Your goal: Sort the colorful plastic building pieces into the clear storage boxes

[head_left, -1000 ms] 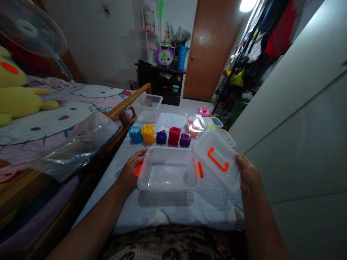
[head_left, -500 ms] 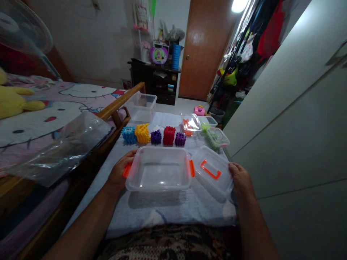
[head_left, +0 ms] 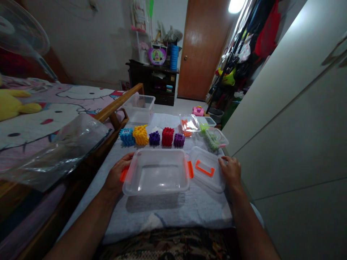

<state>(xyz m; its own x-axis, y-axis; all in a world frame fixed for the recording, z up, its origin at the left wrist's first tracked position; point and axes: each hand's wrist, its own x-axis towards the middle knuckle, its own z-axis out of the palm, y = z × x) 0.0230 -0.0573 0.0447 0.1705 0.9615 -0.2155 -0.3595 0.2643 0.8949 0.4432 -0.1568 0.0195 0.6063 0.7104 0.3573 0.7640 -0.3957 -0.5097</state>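
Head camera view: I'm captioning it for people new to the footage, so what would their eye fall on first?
Probably the clear box with orange latches, front and centre, with the left hand at its left end. Just right of it is the lid with its orange handle, the right hand at its right edge. Behind the box, a row of five brightly coloured blocks crosses the pale cloth.

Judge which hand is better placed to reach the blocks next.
Right, probably: the right hand is at the edge of the lid, which seems to lie flat; the left hand holds the clear box.
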